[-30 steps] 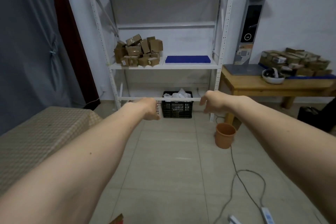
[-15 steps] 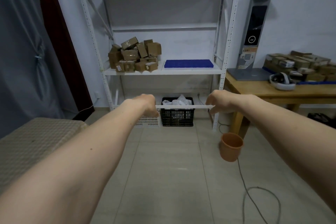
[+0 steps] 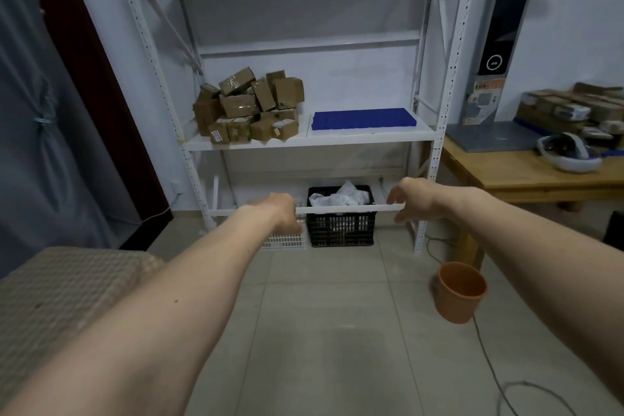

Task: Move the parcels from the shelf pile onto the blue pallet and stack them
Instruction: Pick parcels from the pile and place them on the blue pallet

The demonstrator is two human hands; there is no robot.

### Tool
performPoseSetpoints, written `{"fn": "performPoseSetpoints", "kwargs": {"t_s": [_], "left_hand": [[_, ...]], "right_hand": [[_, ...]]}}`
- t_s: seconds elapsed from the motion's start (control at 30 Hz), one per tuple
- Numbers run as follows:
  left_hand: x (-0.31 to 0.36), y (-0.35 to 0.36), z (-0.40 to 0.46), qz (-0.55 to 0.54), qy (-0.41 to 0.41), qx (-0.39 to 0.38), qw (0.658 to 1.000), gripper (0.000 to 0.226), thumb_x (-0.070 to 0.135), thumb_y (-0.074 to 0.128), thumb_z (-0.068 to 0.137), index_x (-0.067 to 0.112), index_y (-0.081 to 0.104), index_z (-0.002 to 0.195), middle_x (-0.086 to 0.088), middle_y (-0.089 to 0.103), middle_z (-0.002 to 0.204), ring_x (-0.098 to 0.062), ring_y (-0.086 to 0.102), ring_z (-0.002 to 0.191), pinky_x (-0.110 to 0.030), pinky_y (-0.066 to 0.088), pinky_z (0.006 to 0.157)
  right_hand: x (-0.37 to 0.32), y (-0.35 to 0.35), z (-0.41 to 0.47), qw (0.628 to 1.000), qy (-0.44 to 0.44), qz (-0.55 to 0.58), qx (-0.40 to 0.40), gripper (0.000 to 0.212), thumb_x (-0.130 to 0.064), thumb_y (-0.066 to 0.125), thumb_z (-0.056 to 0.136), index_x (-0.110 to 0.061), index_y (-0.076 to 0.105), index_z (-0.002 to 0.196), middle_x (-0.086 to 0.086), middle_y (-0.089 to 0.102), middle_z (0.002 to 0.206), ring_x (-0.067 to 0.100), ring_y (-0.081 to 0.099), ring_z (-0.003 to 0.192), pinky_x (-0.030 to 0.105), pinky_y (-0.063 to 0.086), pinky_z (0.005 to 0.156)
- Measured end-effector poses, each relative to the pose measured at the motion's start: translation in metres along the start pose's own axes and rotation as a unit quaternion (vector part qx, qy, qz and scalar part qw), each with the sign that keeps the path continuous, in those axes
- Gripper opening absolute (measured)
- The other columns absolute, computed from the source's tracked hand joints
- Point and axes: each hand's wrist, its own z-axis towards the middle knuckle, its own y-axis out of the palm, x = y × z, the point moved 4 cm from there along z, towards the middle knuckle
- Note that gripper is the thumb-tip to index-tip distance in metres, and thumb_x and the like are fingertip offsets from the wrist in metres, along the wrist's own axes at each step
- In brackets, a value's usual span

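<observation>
A heap of several brown cardboard parcels (image 3: 248,108) lies on the left half of the white shelf (image 3: 304,142). To its right on the same shelf board lies the flat blue pallet (image 3: 363,117), with nothing on it. My left hand (image 3: 282,214) and my right hand (image 3: 410,199) are stretched out ahead of me at the height of the lower shelf rail, well short of the parcels. Both hands hold nothing, their fingers hanging loosely curled.
A black crate (image 3: 341,224) with white bags and a white basket (image 3: 287,240) stand under the shelf. An orange bucket (image 3: 461,290) and a cable are on the floor at right. A wooden table (image 3: 526,176) with more boxes is right; a checked cushioned surface (image 3: 60,284) is left.
The shelf has come closer and larger in view as I moved toward it. Both arms stay outstretched, hands still holding nothing.
</observation>
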Motion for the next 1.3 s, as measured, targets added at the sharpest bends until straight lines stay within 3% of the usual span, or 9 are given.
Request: {"fn": "performPoseSetpoints", "kwargs": {"t_s": [0.2, 0.43, 0.6, 0.87, 1.13, 1.3], "left_hand": [[-0.009, -0.003, 0.082, -0.009, -0.017, -0.024, 1.000, 0.049, 0.040, 0.066, 0.087, 0.011, 0.060, 0.125, -0.006, 0.061, 0.126, -0.025, 0.058, 0.112, -0.035, 0.048, 0.095], [0.020, -0.049, 0.199, -0.015, -0.019, -0.005, 1.000, 0.054, 0.042, 0.065, 0.088, 0.012, 0.055, 0.131, -0.007, 0.057, 0.132, -0.027, 0.057, 0.115, -0.042, 0.046, 0.099], [0.029, -0.059, 0.281, 0.000, -0.009, 0.024, 1.000, 0.047, 0.042, 0.063, 0.089, 0.015, 0.059, 0.127, -0.005, 0.060, 0.128, -0.026, 0.058, 0.112, -0.038, 0.048, 0.095], [0.000, -0.051, 0.417, -0.030, -0.051, -0.014, 0.998, 0.048, 0.036, 0.063, 0.091, 0.012, 0.056, 0.131, -0.008, 0.054, 0.136, -0.027, 0.053, 0.121, -0.037, 0.042, 0.100], [-0.035, -0.083, 0.574, -0.007, -0.035, -0.034, 0.999, 0.056, 0.040, 0.062, 0.091, 0.014, 0.049, 0.139, -0.007, 0.048, 0.142, -0.025, 0.048, 0.127, -0.033, 0.040, 0.100], [-0.057, -0.113, 0.681, 0.042, -0.012, -0.014, 0.999, 0.051, 0.042, 0.061, 0.090, 0.015, 0.055, 0.133, -0.007, 0.050, 0.139, -0.026, 0.049, 0.124, -0.034, 0.044, 0.097]], "right_hand": [[0.011, -0.002, 0.092, 1.000, -0.017, 0.015, -0.005, 0.053, -0.022, 0.069, 0.084, -0.014, 0.052, 0.134, 0.007, 0.053, 0.136, 0.025, 0.051, 0.124, 0.034, 0.042, 0.103], [0.045, -0.036, 0.204, 0.998, -0.037, 0.034, -0.028, 0.051, -0.022, 0.067, 0.086, -0.015, 0.052, 0.134, 0.006, 0.055, 0.134, 0.024, 0.052, 0.122, 0.036, 0.042, 0.103], [0.067, -0.058, 0.287, 0.998, -0.050, 0.047, -0.016, 0.051, -0.021, 0.068, 0.086, -0.014, 0.051, 0.134, 0.005, 0.055, 0.135, 0.022, 0.052, 0.123, 0.034, 0.041, 0.102], [0.081, -0.058, 0.428, 0.996, -0.063, 0.043, -0.047, 0.053, -0.021, 0.067, 0.087, -0.014, 0.049, 0.136, 0.005, 0.052, 0.137, 0.022, 0.049, 0.126, 0.032, 0.038, 0.103], [0.082, -0.084, 0.599, 0.997, -0.052, 0.024, -0.044, 0.046, -0.019, 0.065, 0.088, -0.014, 0.052, 0.132, 0.005, 0.052, 0.134, 0.022, 0.051, 0.120, 0.033, 0.039, 0.102], [0.080, -0.093, 0.694, 0.997, -0.061, 0.026, -0.036, 0.046, -0.022, 0.063, 0.089, -0.013, 0.050, 0.133, 0.006, 0.053, 0.132, 0.023, 0.053, 0.117, 0.032, 0.042, 0.098]]}}
